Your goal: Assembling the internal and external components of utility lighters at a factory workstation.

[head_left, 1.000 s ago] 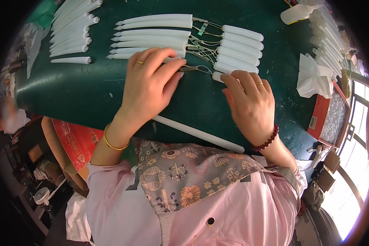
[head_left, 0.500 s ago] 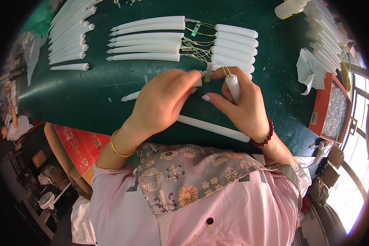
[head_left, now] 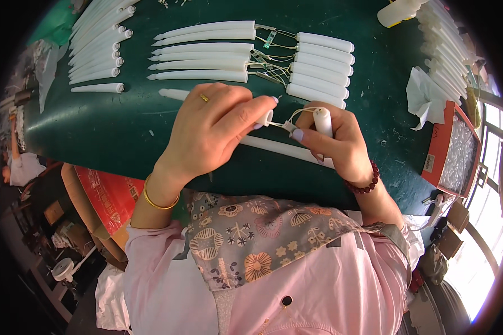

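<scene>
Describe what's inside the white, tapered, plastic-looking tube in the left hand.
Thin pale wires enter the tube at its open end. Anything deeper is hidden by its opaque wall, and the left hand covers its middle.

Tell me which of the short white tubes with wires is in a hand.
The short tube gripped in the right hand. The other wired short tubes lie side by side on the green table.

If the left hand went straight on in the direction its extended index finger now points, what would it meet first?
The left hand would probably meet the nearest short tube lying ahead, close to its left end. Depth is unclear, so it might pass above.
</scene>
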Available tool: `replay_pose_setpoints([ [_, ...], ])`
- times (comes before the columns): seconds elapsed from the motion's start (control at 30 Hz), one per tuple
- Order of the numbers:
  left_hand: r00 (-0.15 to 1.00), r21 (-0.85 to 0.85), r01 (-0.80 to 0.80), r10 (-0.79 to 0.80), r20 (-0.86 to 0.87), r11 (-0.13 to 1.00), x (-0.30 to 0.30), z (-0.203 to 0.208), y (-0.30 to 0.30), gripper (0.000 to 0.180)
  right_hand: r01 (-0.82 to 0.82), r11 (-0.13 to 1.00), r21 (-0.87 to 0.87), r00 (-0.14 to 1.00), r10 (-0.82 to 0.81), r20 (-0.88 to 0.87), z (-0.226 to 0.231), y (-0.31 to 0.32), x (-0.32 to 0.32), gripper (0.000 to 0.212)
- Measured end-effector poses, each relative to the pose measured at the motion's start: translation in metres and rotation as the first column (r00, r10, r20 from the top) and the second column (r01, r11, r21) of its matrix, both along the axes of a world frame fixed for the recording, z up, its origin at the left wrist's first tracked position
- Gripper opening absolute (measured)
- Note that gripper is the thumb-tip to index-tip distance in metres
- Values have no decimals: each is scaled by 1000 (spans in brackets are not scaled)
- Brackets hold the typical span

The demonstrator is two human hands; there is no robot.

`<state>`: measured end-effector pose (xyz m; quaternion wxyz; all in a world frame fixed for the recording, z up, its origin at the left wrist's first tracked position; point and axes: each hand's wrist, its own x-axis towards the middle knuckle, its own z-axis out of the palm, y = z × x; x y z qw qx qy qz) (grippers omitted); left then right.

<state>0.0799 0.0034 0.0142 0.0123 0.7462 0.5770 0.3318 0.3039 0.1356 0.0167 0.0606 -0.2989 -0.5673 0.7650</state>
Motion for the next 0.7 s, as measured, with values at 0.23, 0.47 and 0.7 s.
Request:
replay_pose_setpoints([
  [0.23,998,-69,61,-62,-4,996,5,-2,-5,52,-101,989,105,995,99,21,-4,-3,-2,14],
  [0.47,997,-123,50,-57,-50,991,9,0,-7,52,-85,983,165,996,84,11,-5,-6,-1,15],
  [0.7,998,-172,60,-63,-11,983,16,-8,-5,46,-75,995,72,997,74,13,3,-5,-2,17],
])
